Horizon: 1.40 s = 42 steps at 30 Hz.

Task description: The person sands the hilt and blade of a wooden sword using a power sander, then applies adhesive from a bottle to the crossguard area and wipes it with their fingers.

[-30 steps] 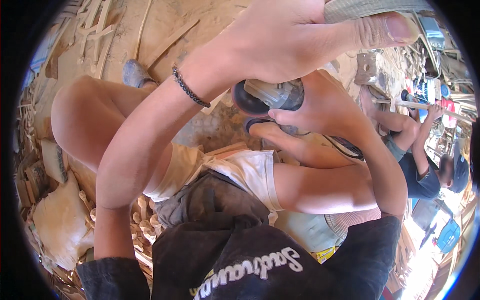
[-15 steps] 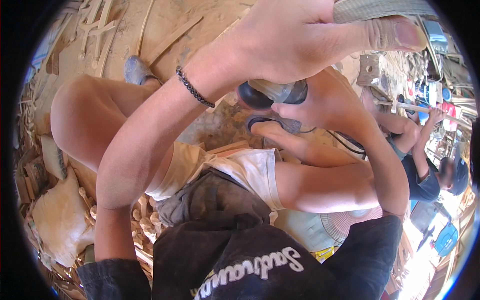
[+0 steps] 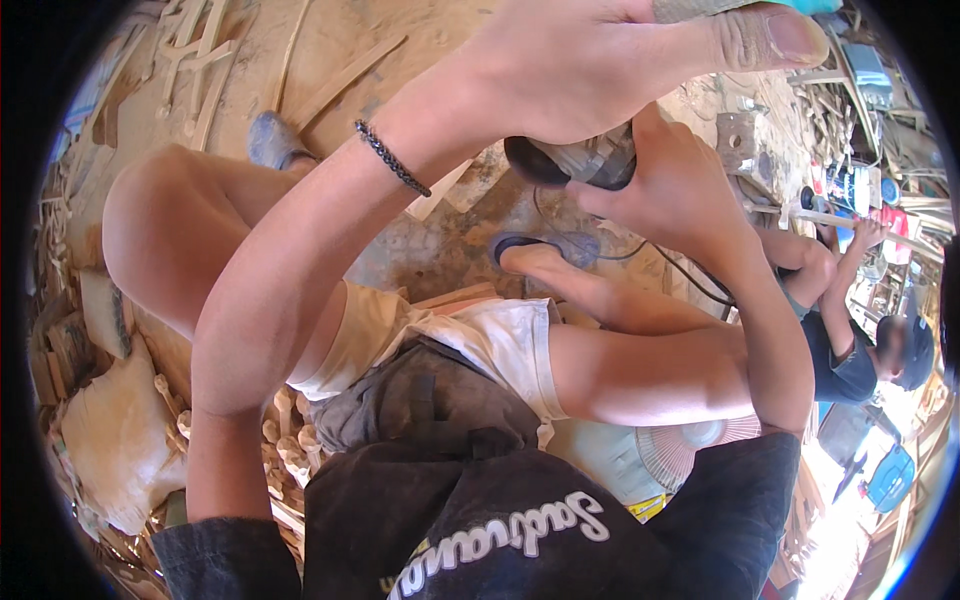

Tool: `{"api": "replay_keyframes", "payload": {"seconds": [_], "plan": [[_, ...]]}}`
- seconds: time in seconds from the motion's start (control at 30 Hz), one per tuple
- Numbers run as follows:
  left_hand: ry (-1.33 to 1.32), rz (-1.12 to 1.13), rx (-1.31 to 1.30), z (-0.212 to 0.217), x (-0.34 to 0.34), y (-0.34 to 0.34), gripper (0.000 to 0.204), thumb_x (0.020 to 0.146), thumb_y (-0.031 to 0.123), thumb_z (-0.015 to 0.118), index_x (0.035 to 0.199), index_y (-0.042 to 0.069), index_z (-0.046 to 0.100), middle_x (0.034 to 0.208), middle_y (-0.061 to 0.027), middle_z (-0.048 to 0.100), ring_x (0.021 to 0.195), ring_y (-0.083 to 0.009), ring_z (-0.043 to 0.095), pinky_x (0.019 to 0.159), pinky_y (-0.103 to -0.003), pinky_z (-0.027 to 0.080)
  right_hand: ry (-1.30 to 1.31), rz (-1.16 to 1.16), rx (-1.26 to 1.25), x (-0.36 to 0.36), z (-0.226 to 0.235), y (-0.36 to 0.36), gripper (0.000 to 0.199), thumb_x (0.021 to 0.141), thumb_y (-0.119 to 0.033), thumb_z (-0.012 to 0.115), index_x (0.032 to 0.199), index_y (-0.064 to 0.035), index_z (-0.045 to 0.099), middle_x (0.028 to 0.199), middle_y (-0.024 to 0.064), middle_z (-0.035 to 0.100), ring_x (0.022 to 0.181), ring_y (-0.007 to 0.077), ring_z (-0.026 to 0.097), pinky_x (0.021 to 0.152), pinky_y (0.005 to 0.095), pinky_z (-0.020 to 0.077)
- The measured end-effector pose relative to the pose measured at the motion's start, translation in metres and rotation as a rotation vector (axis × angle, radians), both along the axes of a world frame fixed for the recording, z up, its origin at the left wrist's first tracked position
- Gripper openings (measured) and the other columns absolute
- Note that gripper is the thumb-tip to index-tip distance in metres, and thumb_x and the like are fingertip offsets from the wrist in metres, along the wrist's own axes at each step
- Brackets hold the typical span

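My left hand (image 3: 580,75) fills the top of the view, with a dark braided bracelet on its wrist. Its thumb lies along a grey-green flat piece (image 3: 700,8) with a teal edge, cut off by the frame. The fingers are out of sight beyond the top. Below it, my right hand (image 3: 685,180) is wrapped round a dark, rounded corded power tool (image 3: 590,160). Part of that tool is hidden behind my left hand, so its working end cannot be made out. A black cord (image 3: 690,275) trails near my right forearm.
Wooden strips (image 3: 350,75) lie on the dusty floor at the upper left. Turned wooden pieces (image 3: 290,450) are heaped beside my left hip. A pierced block (image 3: 740,145) stands beyond my right hand. At the right, a co-worker (image 3: 850,330) grips a long wooden stick (image 3: 840,215).
The power tool and my right hand have shifted slightly right and upward. My left hand has moved a little up and left. A teal edge now shows on the piece by the thumb.
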<state>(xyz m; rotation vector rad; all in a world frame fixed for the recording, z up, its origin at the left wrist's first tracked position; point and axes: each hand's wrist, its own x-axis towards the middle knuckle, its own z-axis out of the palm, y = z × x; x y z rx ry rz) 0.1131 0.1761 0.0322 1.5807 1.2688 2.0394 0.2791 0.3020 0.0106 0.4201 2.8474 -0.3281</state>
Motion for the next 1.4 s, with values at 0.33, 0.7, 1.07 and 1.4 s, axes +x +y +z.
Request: {"api": "replay_keyframes", "payload": {"seconds": [0.33, 0.7, 1.07, 1.4], "plan": [[0.112, 0.065, -0.044, -0.001, 0.004, -0.004, 0.066, 0.112, 0.064, 0.064, 0.117, -0.001, 0.074, 0.085, -0.0018, 0.058, 0.077, -0.0119, 0.056, 0.068, -0.032, 0.044, 0.069, 0.067, -0.047, -0.001, -0.015, 0.003, 0.083, 0.079, -0.047, 0.092, 0.131, 0.0027, 0.051, 0.096, 0.0299, 0.077, 0.093, 0.0515, 0.077, 0.084, 0.0578, 0.0609], [-0.013, 0.16, 0.265, -0.034, -0.033, 0.038, 0.044, 0.114, 0.044, 0.069, 0.119, -0.001, 0.069, 0.086, 0.0045, 0.062, 0.079, -0.0076, 0.057, 0.07, -0.028, 0.046, 0.078, -0.118, -0.014, 0.009, 0.022, 0.008, 0.079, 0.08, -0.045, 0.095, 0.128, -0.001, 0.05, 0.098, 0.0291, 0.075, 0.092, 0.0492, 0.076, 0.08, 0.0545, 0.0589], [-0.344, -0.181, 0.138, -0.003, -0.017, -0.003, 0.021, 0.111, 0.008, 0.071, 0.129, -0.002, 0.07, 0.096, -0.0023, 0.068, 0.09, -0.0082, 0.062, 0.079, -0.027, 0.051, -0.031, -0.187, -0.24, 0.03, 0.031, 0.014, 0.076, 0.078, -0.034, 0.098, 0.131, -0.0014, 0.054, 0.107, 0.0244, 0.074, 0.099, 0.0399, 0.074, 0.089, 0.046, 0.0574], [0.115, 0.233, 0.005, -0.004, 0.023, 0.005, 0.024, 0.112, 0.02, 0.065, 0.118, -0.004, 0.066, 0.088, -0.014, 0.064, 0.078, -0.0226, 0.061, 0.071, -0.039, 0.048, 0.031, 0.012, -0.316, 0.021, -0.008, 0.003, 0.078, 0.075, -0.046, 0.095, 0.123, 0.0036, 0.058, 0.108, 0.0325, 0.077, 0.103, 0.0497, 0.077, 0.09, 0.0529, 0.0608]]}}
